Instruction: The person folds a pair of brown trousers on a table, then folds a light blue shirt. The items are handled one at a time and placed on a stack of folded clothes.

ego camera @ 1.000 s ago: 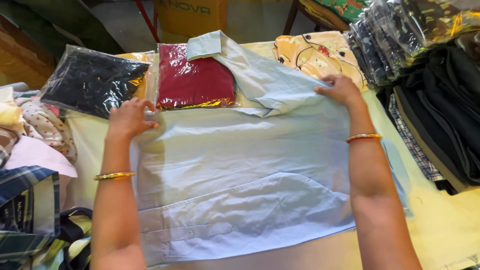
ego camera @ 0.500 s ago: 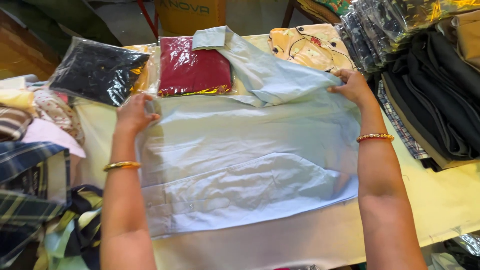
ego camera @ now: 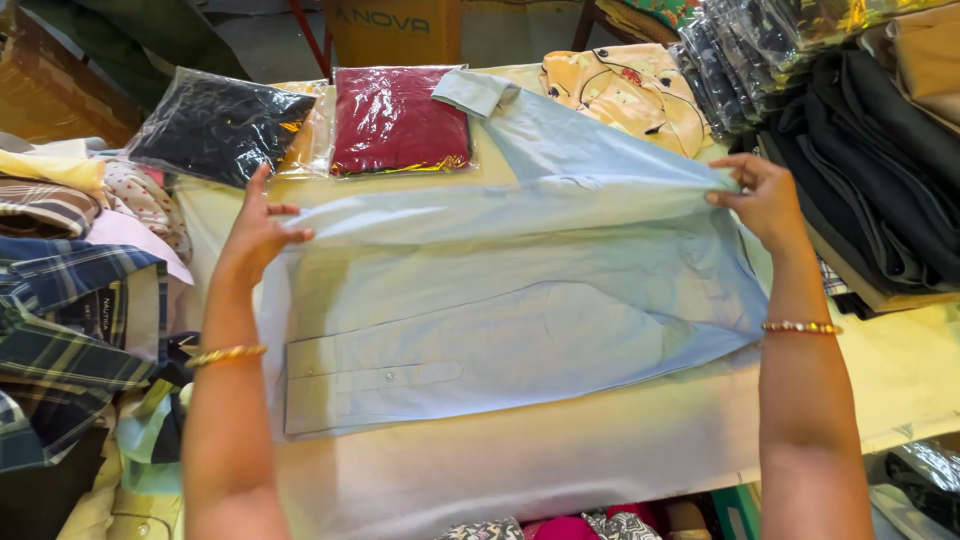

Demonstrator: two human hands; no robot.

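Both hands have just lifted the pale blue shirt's (ego camera: 500, 310) far edge off the worktop (ego camera: 600, 450), left hand (ego camera: 255, 235) and right hand (ego camera: 765, 200) each in a pinching grip on it, folding it over.

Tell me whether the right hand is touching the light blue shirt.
Touching. The head view shows the right hand pinching the far edge of the light blue shirt between thumb and fingers, with the fabric pulled taut from that grip.
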